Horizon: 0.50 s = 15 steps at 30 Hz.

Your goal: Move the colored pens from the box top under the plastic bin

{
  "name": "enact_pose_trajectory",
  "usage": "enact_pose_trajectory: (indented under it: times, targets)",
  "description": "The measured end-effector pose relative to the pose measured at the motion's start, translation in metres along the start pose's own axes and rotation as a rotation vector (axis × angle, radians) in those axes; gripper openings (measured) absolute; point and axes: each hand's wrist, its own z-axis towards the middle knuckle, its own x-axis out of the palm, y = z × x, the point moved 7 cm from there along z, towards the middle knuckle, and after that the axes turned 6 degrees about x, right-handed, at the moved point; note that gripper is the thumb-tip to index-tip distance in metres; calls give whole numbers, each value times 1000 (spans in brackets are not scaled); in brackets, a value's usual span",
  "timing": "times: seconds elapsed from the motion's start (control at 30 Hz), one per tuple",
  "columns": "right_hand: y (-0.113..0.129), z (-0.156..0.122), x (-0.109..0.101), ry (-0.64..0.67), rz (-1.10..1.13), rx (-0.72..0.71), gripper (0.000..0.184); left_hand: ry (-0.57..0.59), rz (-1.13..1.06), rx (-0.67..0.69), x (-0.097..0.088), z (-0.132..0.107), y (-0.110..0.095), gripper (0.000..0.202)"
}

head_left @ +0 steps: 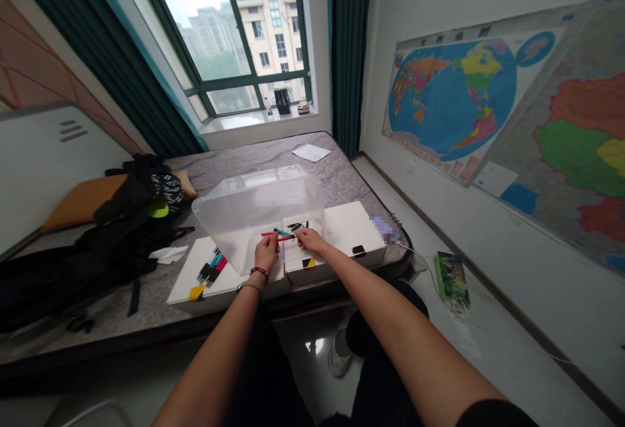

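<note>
My left hand [266, 250] is closed on a red pen [270, 234] that lies level in front of a clear plastic box [254, 209]. My right hand [309, 239] pinches a blue pen [284, 233] by its right end, right beside the red one. A few dark pens or caps [295, 226] lie just behind my right fingers. More pens [211, 267], black, blue and red, lie in a bunch on a white board [185, 280] to the left. Both hands rest over white boxes [349, 228] at the bed's near edge.
The boxes sit on a grey mattress [336, 179]. A black bag and clothes [112, 232] lie at the left, a white sheet of paper [311, 152] at the far side. A green book [452, 277] lies on the floor at the right. Maps hang on the right wall.
</note>
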Motion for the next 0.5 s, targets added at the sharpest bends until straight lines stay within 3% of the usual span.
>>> enact_pose_trajectory:
  times: [0.1, 0.3, 0.5]
  targets:
    - [0, -2, 1, 18, 90, 17, 20, -28, 36, 5, -2, 1, 1, 49]
    - [-3, 1, 4, 48, 109, 69, 36, -23, 52, 12, -2, 3, 4, 50]
    - [3, -3, -1, -10, 126, 17, 19, -18, 69, 1, -1, 4, 5, 51]
